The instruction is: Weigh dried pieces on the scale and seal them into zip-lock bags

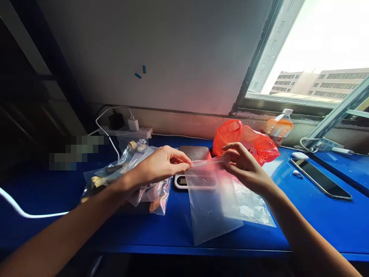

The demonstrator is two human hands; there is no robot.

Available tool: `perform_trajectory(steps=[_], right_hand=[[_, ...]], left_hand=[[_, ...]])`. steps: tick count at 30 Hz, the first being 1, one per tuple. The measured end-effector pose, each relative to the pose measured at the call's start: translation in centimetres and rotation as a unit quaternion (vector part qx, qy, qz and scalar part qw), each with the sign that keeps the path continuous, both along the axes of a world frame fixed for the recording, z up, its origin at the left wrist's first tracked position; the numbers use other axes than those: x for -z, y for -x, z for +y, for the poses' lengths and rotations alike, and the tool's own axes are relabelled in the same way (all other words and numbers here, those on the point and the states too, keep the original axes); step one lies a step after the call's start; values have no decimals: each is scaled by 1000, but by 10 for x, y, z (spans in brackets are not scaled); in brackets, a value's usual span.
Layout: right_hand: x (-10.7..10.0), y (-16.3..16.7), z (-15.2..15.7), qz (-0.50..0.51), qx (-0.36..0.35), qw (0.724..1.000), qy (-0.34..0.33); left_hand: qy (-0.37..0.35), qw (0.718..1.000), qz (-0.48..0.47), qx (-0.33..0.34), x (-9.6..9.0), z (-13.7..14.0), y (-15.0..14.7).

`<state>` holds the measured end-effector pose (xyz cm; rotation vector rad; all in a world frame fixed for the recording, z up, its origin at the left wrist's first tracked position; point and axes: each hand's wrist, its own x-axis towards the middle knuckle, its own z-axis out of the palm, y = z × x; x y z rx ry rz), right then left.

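A clear, frosted plastic zip bag (215,209) hangs from both hands above the blue table, looking flat and empty. My left hand (161,165) pinches the top left corner between thumb and fingers. At the top right corner, my right hand (242,165) grips the same edge with its fingers curled. Behind the bag sits a small kitchen scale (181,181), partly covered by it. Left of the scale, under and beside my left forearm, lie several clear bags (160,196) with brownish pieces inside. Another clear plastic bag (253,204) lies flat below my right hand.
A red plastic bag (245,138) stands crumpled behind my right hand, with an orange drink bottle (279,127) beside it. A phone (321,179) and a white earbud case (300,156) lie at right. A power strip (144,132) with a white charger (133,124) and cable is at back left.
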<state>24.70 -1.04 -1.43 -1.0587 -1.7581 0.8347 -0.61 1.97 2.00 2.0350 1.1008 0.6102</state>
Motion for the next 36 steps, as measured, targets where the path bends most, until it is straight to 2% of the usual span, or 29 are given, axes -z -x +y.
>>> perform_trajectory(steps=[2,4,7,9,12,16,20,23,27,30,32,36], right_hand=[[-2,12,-3,-95,70,988,-103],[-7,28,-7,-208,99,956,-184],[-19,49,-11,-342,43,910,-231],[-26,58,-10,-377,-3,898,-228],[-30,64,-7,-358,-31,912,-199],[-26,69,-9,-321,-29,929,-180],[-18,75,-13,-312,41,933,-176],[-13,73,-16,-314,77,931,-171],[-11,54,-25,-301,76,941,-137],[-9,33,-30,-291,105,946,-100],[-7,19,-32,-257,116,957,-63],[-7,5,-33,-147,82,985,27]], left_hand=[[-21,1000,7,-13,-1,-4,-2],[-43,998,31,-30,-2,-9,-4],[-87,993,71,-26,-2,-17,-5],[-118,988,97,-10,-2,-22,-6],[-145,983,115,-3,0,-28,-7],[-144,986,84,-8,4,-29,-8],[-177,980,91,-21,5,-26,-10],[-195,973,126,7,3,-26,-12],[-178,974,125,63,2,-30,-12],[-166,977,113,73,1,-34,-10],[-154,979,115,71,0,-38,-7],[-133,981,120,70,-4,-45,-2]])
